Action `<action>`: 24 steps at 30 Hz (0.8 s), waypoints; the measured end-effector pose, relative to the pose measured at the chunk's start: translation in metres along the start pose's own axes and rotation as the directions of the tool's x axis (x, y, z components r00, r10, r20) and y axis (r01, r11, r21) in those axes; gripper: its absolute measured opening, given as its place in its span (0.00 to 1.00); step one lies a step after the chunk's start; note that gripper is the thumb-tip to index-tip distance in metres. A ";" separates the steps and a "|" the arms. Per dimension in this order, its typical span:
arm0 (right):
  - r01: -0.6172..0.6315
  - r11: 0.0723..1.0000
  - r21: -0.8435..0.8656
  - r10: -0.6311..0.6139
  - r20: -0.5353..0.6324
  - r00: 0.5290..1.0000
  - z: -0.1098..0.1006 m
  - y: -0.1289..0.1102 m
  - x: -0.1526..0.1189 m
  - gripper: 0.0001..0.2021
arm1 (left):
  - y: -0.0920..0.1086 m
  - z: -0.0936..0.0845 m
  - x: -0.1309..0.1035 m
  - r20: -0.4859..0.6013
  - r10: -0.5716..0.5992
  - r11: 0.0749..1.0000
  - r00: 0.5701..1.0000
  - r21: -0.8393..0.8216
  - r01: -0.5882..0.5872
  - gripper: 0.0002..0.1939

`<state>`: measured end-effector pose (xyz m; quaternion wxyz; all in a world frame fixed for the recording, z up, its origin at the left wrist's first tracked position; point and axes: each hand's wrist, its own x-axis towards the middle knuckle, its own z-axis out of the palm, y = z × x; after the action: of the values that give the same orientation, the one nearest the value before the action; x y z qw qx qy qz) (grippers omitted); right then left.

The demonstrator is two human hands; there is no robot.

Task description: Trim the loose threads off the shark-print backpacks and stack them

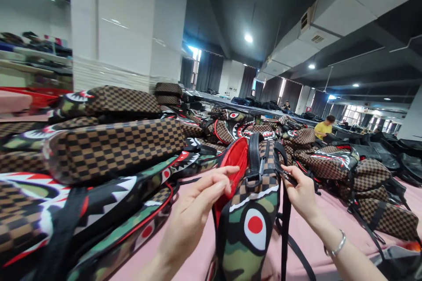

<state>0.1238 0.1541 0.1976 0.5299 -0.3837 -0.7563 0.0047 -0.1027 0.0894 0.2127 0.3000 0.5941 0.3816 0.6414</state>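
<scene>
A backpack (253, 237) with camouflage, brown-and-black check and a red-and-white eye print stands in front of me. Its red-lined opening (235, 162) gapes on the left side. My left hand (198, 202) is at that opening, fingers stretched forward against the red lining, with no clear grip visible. On the other side, my right hand (300, 191) pinches a black strap (285, 224) near the bag's top; the fingertips are partly hidden. A black handle with a metal buckle (253, 179) lies between the two hands.
Checked shark-print bags (125, 145) are piled to the left, and more bags (372, 175) lie to the right on the pink surface (326, 219). A white pillar (128, 22) rises behind the left pile. A person in yellow (323, 129) is farther back.
</scene>
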 end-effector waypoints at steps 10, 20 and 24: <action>0.046 0.999 0.021 -0.046 -0.020 0.999 -0.015 0.005 -0.019 0.13 | -0.008 0.030 0.002 0.139 -0.227 0.952 0.964 -0.176 0.250 0.30; -0.010 1.000 0.026 0.010 0.030 1.000 -0.033 0.007 -0.022 0.13 | -0.024 0.052 -0.008 -0.079 0.086 0.994 0.993 -0.060 -0.090 0.24; -0.049 0.999 -0.019 0.049 -0.003 0.999 -0.029 0.008 -0.026 0.17 | -0.016 0.045 -0.015 0.019 0.148 0.973 0.989 0.179 -0.149 0.21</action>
<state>0.1548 0.1330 0.1865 0.5270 -0.4071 -0.7460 0.0101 -0.0573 0.0911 0.1911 0.1974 0.6473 0.3918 0.6234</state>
